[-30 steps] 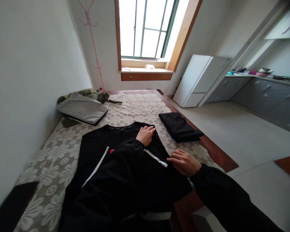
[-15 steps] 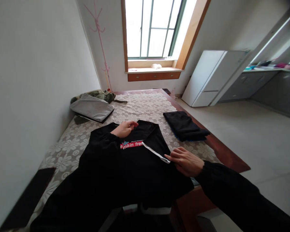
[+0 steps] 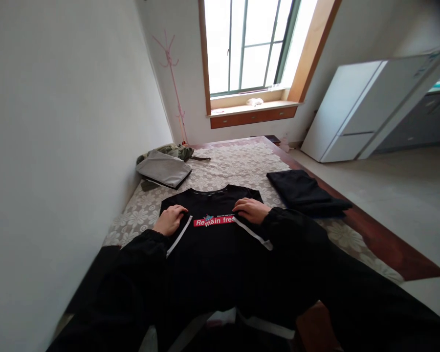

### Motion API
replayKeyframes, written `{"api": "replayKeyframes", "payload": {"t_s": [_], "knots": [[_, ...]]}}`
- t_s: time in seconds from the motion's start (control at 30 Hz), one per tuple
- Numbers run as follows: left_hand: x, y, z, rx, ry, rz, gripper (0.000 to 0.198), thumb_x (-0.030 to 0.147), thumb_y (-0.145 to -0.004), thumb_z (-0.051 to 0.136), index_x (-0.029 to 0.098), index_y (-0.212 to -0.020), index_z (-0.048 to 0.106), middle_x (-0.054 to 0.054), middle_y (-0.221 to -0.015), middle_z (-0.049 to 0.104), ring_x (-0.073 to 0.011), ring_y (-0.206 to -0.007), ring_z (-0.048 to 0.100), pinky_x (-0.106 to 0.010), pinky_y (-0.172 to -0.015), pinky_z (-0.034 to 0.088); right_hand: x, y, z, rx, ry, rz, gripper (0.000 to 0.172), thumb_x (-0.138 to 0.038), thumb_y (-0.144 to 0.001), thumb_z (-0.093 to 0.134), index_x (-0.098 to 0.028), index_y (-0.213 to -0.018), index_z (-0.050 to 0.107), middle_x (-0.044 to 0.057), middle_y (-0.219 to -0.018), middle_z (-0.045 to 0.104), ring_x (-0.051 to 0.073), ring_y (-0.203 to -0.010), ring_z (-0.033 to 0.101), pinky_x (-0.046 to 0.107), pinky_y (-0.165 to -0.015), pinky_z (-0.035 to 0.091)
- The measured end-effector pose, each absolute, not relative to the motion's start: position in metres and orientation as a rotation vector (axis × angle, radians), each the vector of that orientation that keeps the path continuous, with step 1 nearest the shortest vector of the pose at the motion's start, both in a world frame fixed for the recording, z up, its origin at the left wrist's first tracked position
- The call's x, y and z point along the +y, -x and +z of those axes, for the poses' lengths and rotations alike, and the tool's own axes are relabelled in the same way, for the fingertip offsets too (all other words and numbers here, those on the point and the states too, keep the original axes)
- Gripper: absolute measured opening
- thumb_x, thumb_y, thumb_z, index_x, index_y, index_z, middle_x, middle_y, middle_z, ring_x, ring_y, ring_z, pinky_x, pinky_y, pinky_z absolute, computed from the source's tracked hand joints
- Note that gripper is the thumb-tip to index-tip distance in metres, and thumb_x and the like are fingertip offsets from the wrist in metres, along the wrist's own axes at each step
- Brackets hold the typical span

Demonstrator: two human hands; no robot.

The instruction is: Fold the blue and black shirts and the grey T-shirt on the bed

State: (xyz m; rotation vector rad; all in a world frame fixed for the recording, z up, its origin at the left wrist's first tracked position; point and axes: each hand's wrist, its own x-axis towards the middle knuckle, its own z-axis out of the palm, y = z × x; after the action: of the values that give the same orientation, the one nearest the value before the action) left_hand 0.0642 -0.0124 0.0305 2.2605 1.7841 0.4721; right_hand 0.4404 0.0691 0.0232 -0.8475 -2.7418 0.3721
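A black T-shirt (image 3: 212,244) with a red printed band across the chest lies flat on the bed, both sleeves folded inward so their white-trimmed edges show. My left hand (image 3: 170,220) rests on the folded left shoulder, fingers curled down on the cloth. My right hand (image 3: 251,210) lies on the folded right shoulder, fingers spread flat against the fabric. Both of my arms are in black sleeves.
The bed has a floral lace cover (image 3: 238,164) and a dark wooden frame (image 3: 381,244). A folded black garment (image 3: 308,193) lies at right. A grey and olive pile of clothes (image 3: 165,164) sits by the wall. A white fridge (image 3: 359,117) and a window (image 3: 253,44) stand beyond.
My left hand moved from the collar to the left shoulder. My right hand moved from the sleeve end up to the right shoulder. The left sleeve now lies folded in. The view shifted left.
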Motion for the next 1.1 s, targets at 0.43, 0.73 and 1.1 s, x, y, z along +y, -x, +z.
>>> {"api": "replayKeyframes", "payload": {"t_s": [0.43,0.73,1.1], "knots": [[-0.004,-0.068,0.007,1.864,-2.108,0.779,0.019,0.031,-0.092,0.054,0.025,-0.092,0.072,-0.004,-0.11,0.074,-0.0239,-0.111,0.063,-0.04,-0.103,0.046,0.089,-0.443,0.016,-2.761,1.021,0.349,0.011,-0.023,-0.097,0.056,-0.021,-0.094,0.066,0.006,-0.101,0.072,0.022,-0.098,0.065,0.033,-0.084,0.038],[-0.015,-0.091,0.028,1.755,-2.173,0.698,0.02,0.026,-0.093,0.052,0.025,-0.099,0.07,-0.006,-0.117,0.072,-0.025,-0.116,0.062,-0.04,-0.105,0.045,0.096,-0.453,0.025,-2.828,1.029,0.262,0.018,-0.034,-0.096,0.058,-0.022,-0.099,0.07,0.006,-0.104,0.073,0.023,-0.101,0.064,0.036,-0.092,0.038],[-0.014,-0.232,0.033,1.683,-2.139,0.476,0.038,0.046,-0.101,0.045,0.025,-0.13,0.06,-0.009,-0.116,0.073,-0.0269,-0.108,0.068,-0.036,-0.09,0.051,0.159,-0.499,0.035,-2.849,1.296,0.133,0.032,-0.014,-0.08,0.057,-0.027,-0.099,0.079,0.003,-0.106,0.074,0.025,-0.11,0.06,0.039,-0.098,0.035]]}}
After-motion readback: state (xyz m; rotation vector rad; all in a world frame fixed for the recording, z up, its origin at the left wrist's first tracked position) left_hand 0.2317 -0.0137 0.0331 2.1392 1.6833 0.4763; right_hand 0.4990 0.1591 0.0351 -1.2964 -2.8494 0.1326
